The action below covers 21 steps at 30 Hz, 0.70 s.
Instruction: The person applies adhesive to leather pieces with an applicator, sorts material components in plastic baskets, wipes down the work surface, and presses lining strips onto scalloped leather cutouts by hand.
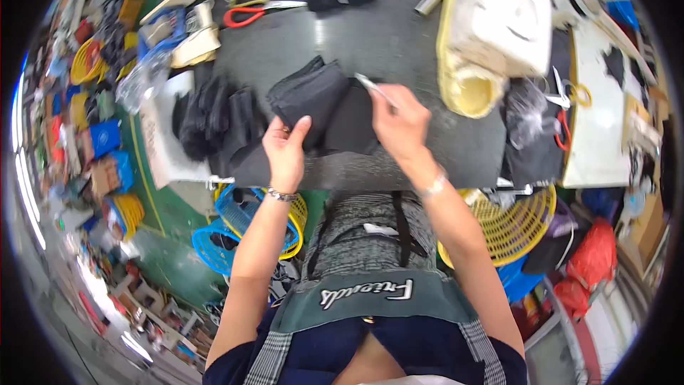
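Observation:
My left hand [286, 148] grips the near edge of a folded black fabric piece [313, 96] lying on the dark grey table [399, 43]. My right hand [400, 122] is closed on a small silver metal tool [373, 88], a snipper or tweezers, whose tip points up-left over the same black fabric. Both forearms come in from the lower edge; each wrist wears a bracelet.
A pile of black fabric pieces [214, 117] lies left of my hands. Red-handled scissors [253, 11] rest at the far left of the table. A white and yellow machine [491, 28] stands at right. Blue and yellow baskets [249, 224] sit below the table edge.

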### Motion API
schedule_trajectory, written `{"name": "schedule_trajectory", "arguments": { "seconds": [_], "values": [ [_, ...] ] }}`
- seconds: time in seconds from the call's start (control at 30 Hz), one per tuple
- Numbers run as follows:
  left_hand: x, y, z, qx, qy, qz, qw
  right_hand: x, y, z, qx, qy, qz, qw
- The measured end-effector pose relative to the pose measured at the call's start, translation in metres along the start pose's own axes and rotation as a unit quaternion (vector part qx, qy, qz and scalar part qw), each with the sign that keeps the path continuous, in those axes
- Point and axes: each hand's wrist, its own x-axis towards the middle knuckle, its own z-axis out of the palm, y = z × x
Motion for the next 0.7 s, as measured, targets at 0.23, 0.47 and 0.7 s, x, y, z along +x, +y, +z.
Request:
{"name": "schedule_trajectory", "arguments": {
  "seconds": [0.23,0.47,0.7],
  "values": [
    [0.025,0.120,-0.135,0.242,0.378,0.432,0.782,-0.030,-0.006,-0.075,0.045,0.123,0.146,0.981],
    [0.075,0.047,-0.291,0.493,0.150,-0.010,0.857,-0.022,-0.008,-0.127,-0.054,0.174,0.042,0.982],
    [-0.013,0.046,-0.071,0.469,0.056,0.276,0.837,-0.008,0.055,-0.142,-0.087,0.141,0.122,0.978]
  ]
}}
